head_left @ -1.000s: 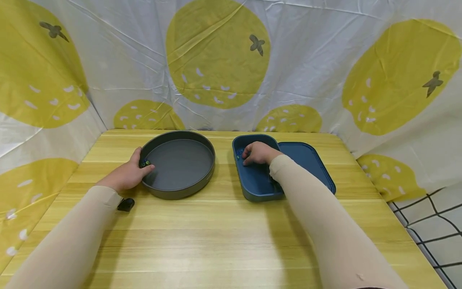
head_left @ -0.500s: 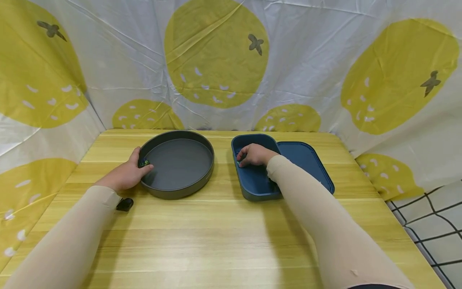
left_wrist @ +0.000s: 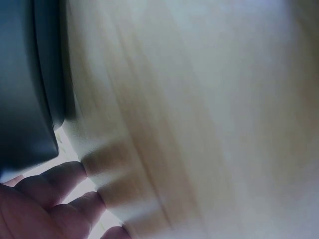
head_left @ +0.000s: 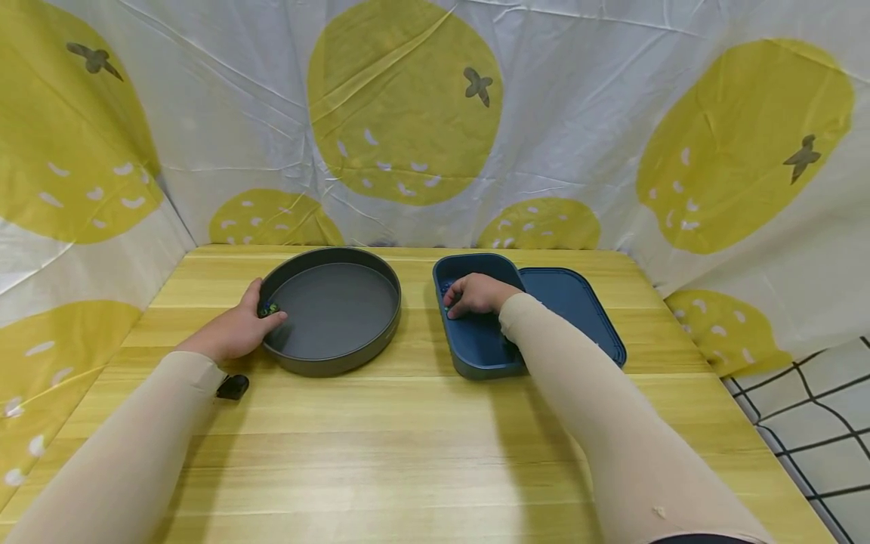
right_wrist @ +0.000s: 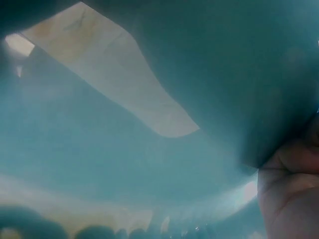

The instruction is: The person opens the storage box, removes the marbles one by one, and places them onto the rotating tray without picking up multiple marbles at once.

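Note:
My left hand (head_left: 239, 326) holds the left rim of a round dark grey pan (head_left: 340, 370), thumb over the inside and fingers along the outer wall. Beside the thumb, inside the pan, lie small blue and green pieces (head_left: 269, 309), too small to tell their kind. In the left wrist view, fingers (left_wrist: 75, 199) rest low beside the pan's side (left_wrist: 20, 89). My right hand (head_left: 477, 293) reaches into a blue rectangular box (head_left: 476, 370), fingers bent down at its left wall, where small blue bits show. Its fingertips are too small to tell whether they pinch a piece.
A blue lid (head_left: 574, 306) lies against the right side of the box. A small black object (head_left: 233, 387) sits by my left wrist. Behind the wooden table (head_left: 381, 461) hangs a cloth with yellow fruit prints (head_left: 408, 98). A black wire grid (head_left: 809, 423) stands at the right.
My right hand has shifted slightly left and down to the box's left wall, its fingertips drawing closer together. My left hand stays at the pan's rim.

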Demonstrator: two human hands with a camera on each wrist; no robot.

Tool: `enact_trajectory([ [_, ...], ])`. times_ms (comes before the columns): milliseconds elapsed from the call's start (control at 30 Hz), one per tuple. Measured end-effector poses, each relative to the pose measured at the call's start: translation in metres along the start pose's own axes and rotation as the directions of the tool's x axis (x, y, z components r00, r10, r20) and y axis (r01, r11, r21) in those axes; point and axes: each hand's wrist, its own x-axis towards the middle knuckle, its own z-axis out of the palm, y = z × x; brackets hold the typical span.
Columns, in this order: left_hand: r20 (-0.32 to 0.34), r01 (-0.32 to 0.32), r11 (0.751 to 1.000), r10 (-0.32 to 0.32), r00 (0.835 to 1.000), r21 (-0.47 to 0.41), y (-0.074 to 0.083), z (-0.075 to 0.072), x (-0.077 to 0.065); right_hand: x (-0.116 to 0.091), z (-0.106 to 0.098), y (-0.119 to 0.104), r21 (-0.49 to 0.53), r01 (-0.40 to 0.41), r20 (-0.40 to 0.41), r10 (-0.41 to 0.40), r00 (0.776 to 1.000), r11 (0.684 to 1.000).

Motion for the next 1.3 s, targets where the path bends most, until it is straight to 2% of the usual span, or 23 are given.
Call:
enact_trajectory([
  [467, 0.002, 0.004, 1.0, -0.004, 1.0, -0.008, 0.0012, -0.0001, 0.0, 0.0002, 0.0011, -0.0001, 0.011, -0.002, -0.02, 0.002, 1.0, 1.0],
  [733, -0.004, -0.003, 1.0, 0.003, 1.0, 0.003, 0.0024, 0.0006, -0.0012, -0.0015, 0.0018, -0.0011, 0.083, -0.013, -0.022, 0.015, 1.0, 0.996],
  [1300, 0.0, -0.014, 1.0, 0.014, 1.0, -0.012, 0.0018, 0.0003, -0.0025, -0.0055, -0.0029, 0.0014, 0.108, -0.005, -0.042, 0.009, 0.999, 0.994],
])
